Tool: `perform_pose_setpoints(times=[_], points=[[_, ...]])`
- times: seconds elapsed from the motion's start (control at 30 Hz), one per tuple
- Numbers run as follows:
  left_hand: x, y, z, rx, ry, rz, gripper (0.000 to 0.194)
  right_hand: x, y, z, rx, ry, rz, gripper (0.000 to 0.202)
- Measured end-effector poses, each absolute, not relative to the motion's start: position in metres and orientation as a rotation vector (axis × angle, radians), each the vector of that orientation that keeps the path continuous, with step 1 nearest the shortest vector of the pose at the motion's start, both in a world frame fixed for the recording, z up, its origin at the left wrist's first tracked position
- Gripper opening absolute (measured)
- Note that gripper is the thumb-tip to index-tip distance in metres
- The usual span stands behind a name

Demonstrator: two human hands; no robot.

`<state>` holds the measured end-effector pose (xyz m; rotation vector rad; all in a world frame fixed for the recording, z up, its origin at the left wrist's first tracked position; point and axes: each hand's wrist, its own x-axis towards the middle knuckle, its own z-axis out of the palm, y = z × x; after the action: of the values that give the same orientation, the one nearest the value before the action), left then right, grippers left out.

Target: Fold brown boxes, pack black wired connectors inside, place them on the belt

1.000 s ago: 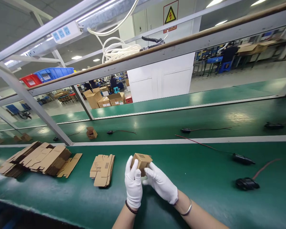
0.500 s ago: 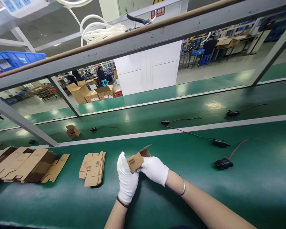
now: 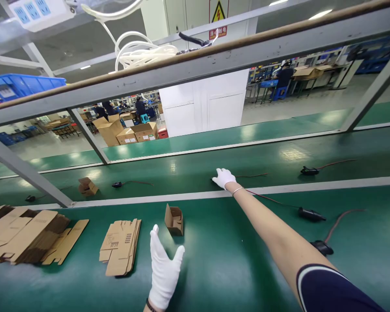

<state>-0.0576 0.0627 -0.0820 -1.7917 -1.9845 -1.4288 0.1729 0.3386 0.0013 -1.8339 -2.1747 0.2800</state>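
Observation:
My left hand (image 3: 164, 268), in a white glove, is open just in front of a small brown cardboard box (image 3: 174, 222). That box stands on the near green surface with its top flap up, apart from the fingers. My right hand (image 3: 223, 178), also gloved, reaches across the pale divider to the far belt. Its fingers look apart over a small black part (image 3: 212, 179) with a thin wire (image 3: 253, 175). The hand covers most of this part, and its underside contact is hidden. Flat folded cartons (image 3: 121, 247) lie left of my left hand.
A large pile of flat cartons (image 3: 29, 234) lies at left. Black wired parts (image 3: 312, 214) rest at right, one (image 3: 321, 248) partly behind my arm. An open box (image 3: 88, 186) and other wired parts (image 3: 309, 170) sit on the far belt (image 3: 188, 173). A metal rail (image 3: 195, 67) crosses above.
Both hands have let go of the cardboard box, which now stands on the near surface. My right hand has moved forward to the far belt. Things on that belt have shifted left.

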Motion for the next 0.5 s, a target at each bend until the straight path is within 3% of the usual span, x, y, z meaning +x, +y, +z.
perform_pose_setpoints(times=[0.17, 0.27, 0.37, 0.5], points=[[-0.055, 0.072, -0.048, -1.754, -1.901, -1.256, 0.064, 0.165, 0.352, -0.019, -1.905, -2.258, 0.218, 0.032], [-0.049, 0.085, -0.030, -1.781, -1.938, -1.376, 0.047, 0.151, 0.337, -0.016, -1.775, -2.320, 0.176, 0.035], [-0.021, 0.095, -0.016, -1.909, -2.044, -1.778, 0.049, 0.139, 0.299, -0.008, -1.615, -2.323, 0.114, 0.044], [0.028, 0.114, 0.001, -1.928, -2.121, -2.772, 0.058, 0.125, 0.222, -0.007, -1.285, -2.205, -0.049, 0.045]])
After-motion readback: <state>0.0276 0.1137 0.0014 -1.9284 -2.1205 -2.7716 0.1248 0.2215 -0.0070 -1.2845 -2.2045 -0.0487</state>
